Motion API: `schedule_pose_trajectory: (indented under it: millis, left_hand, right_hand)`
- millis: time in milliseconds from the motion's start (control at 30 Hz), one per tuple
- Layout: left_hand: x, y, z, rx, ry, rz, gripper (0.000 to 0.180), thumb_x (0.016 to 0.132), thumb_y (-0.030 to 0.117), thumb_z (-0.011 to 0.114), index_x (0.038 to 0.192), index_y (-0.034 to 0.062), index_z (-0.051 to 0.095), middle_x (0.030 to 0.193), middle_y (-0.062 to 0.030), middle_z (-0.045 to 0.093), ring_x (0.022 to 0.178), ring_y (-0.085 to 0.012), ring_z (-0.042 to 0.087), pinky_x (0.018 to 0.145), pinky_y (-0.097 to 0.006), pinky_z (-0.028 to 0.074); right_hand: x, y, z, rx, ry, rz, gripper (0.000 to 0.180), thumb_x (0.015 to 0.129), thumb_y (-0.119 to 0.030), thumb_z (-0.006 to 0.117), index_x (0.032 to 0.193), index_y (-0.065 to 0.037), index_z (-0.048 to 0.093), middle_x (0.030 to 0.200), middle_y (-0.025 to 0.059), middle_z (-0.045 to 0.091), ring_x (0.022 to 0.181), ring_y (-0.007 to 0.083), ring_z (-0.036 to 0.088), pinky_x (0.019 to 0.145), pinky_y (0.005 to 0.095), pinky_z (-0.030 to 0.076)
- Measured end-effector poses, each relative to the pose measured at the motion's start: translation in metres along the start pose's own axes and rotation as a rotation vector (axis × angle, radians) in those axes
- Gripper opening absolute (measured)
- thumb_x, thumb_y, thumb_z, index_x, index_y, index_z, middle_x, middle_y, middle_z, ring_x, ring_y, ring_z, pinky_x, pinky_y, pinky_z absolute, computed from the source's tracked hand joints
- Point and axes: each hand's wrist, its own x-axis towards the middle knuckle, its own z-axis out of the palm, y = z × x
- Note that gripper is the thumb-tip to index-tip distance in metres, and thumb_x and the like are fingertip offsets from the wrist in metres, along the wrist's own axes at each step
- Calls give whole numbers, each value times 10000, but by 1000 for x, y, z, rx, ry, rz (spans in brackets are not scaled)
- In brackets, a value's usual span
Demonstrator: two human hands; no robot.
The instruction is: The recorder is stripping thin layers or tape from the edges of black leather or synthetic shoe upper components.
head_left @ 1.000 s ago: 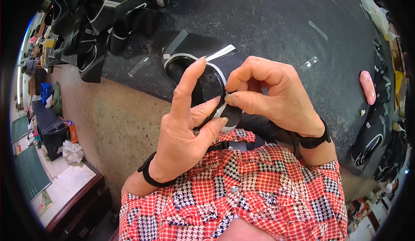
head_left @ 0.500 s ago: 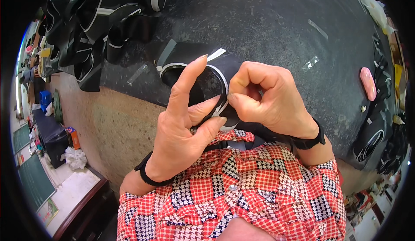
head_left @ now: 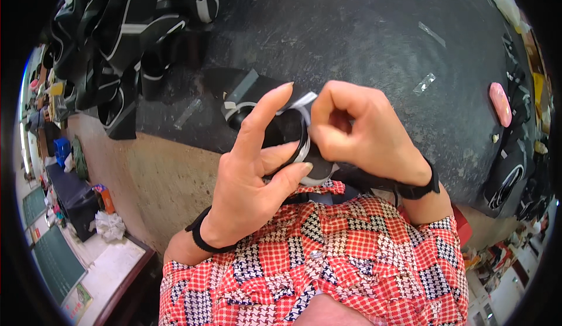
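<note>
A black fabric piece (head_left: 285, 128) with a pale grey edging curls into a loop near the table's front edge. My left hand (head_left: 243, 188) pinches its rim between the thumb and a finger, with the index finger raised. At the loop's right side, my right hand (head_left: 369, 136) is closed, thumb against bent fingers, at the edging. Its fingertips hide what they pinch. A whitish strip end (head_left: 305, 99) sticks up from the far side of the loop.
Black pale-edged pieces (head_left: 126, 45) lie heaped at the far left. Clear tape scraps (head_left: 425, 82) stick to the dark tabletop (head_left: 374, 45). A pink oblong object (head_left: 500, 105) lies at the right, beside more black pieces (head_left: 506, 179). A plastic bag (head_left: 503, 1) is at the far right.
The black piece has tilted and shifted slightly right. My left hand has moved a little right with it, while my right hand stays closed at the edging.
</note>
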Motion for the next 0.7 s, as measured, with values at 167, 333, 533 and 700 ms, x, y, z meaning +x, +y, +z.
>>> schedule_pose_trajectory:
  millis: [167, 333, 533, 700]
  left_hand:
    - [1, 11, -24, -194, 102, -43, 783, 728, -181, 532, 1384, 12, 151, 1066, -130, 538, 798, -123, 594, 621, -200, 475]
    - [24, 18, -33, 239, -107, 58, 752, 694, -110, 614, 1347, 22, 263, 911, -121, 592, 729, -122, 558, 629, -222, 439]
    - [33, 11, -23, -101, -101, 117, 821, 739, 215, 709, 1352, -3, 206, 1131, -111, 521, 1075, -247, 479, 898, -327, 393]
    - [47, -9, 59, 69, -185, 378, 741, 658, -78, 582, 1335, -1, 293, 1309, -155, 400, 1029, -181, 520, 824, -297, 424]
  right_hand:
    - [-1, 32, -43, -78, 275, 335, 122, 780, -116, 609, 749, -3, 576, 653, 60, 595, 580, 149, 566, 515, 278, 457]
    - [-7, 21, -2, 986, -57, 555, 233, 832, -218, 605, 923, -6, 575, 871, 45, 618, 743, 146, 594, 678, 272, 488]
    - [16, 19, 8, 1366, 241, 221, 101, 816, -98, 600, 883, -27, 576, 812, 49, 605, 749, 138, 582, 706, 285, 493]
    - [-41, 4, -69, 1248, 290, -106, 270, 810, -49, 582, 1064, -21, 497, 917, 45, 592, 785, 118, 589, 714, 264, 512]
